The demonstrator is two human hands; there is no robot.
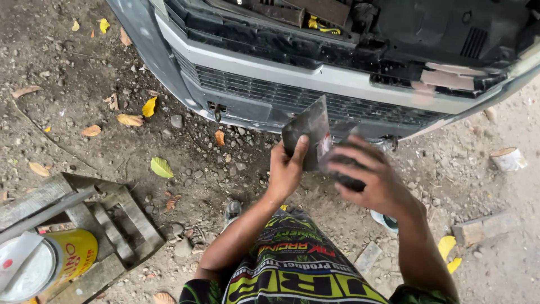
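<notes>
My left hand grips a dark, dirty metal plate by its lower edge and holds it upright in front of a car's grey bumper. My right hand is just to the right of it, blurred by motion, with fingers curled around a small dark tool that touches the plate's right side. What kind of tool it is stays unclear. My knees in bright printed shorts fill the bottom of the view.
A yellow can with a pale lid stands on a wooden pallet at bottom left. A roll of tape lies at right. Stones and dry leaves litter the dirt ground. The bumper's grille is close ahead.
</notes>
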